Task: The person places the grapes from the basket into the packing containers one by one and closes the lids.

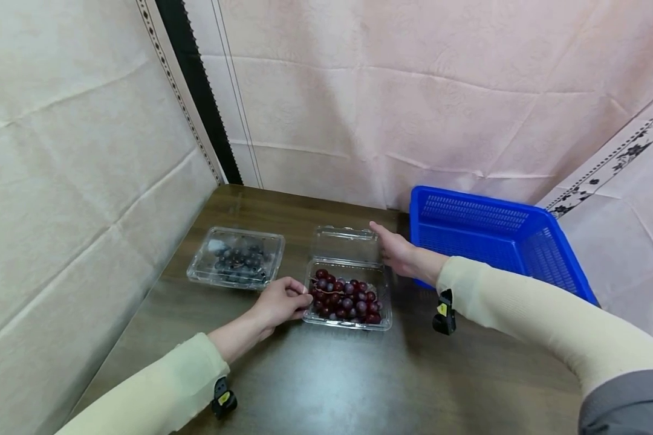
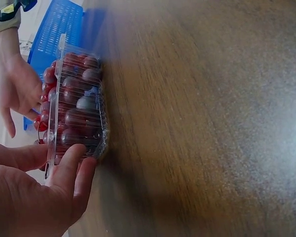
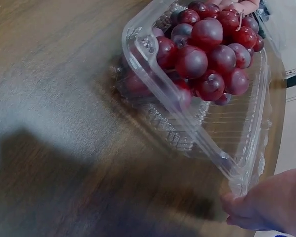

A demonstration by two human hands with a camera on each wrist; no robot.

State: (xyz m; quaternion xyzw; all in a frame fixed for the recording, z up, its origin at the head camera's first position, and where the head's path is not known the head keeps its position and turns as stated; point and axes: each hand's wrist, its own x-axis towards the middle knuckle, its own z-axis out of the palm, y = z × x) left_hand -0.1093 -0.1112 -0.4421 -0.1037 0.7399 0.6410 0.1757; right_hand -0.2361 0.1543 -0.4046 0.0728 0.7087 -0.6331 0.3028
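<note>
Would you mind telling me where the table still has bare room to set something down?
The widest bare stretch of table lies in front of the grape box, between both sleeves. The blue basket also looks empty. It is crowded between the blueberry box and the grape box, where the left hand grips; the right hand holds the lid.

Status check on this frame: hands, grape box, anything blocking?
Left hand grips grape box at its left rim. Right hand holds the open lid. Blueberry box left, blue basket right; nothing blocking.

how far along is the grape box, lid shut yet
Not yet. Done: red grapes sit in the clear clamshell box. In hand: left hand steadies its left edge, right hand holds the open lid. Left: folding it shut.
</note>
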